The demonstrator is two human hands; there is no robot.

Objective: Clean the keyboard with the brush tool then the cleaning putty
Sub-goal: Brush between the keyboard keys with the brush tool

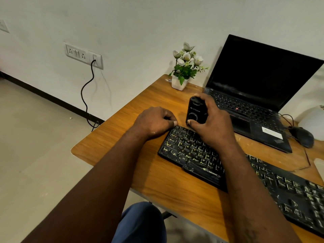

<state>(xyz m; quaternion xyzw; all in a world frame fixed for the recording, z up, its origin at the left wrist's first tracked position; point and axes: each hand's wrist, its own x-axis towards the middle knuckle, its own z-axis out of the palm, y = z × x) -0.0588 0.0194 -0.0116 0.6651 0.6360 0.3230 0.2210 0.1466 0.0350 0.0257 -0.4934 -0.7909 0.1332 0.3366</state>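
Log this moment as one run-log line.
right hand: grips black oblong brush tool upright at black plastic keyboard far edge | left hand: curled at keyboard's far-left corner, grip unclear

From my head, the single wide camera looked forward and down, close over the wooden desk (157,181) and keyboard (185,148).

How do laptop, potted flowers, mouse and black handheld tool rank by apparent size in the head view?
1. laptop
2. potted flowers
3. black handheld tool and mouse: look alike; right hand hides part of the tool.
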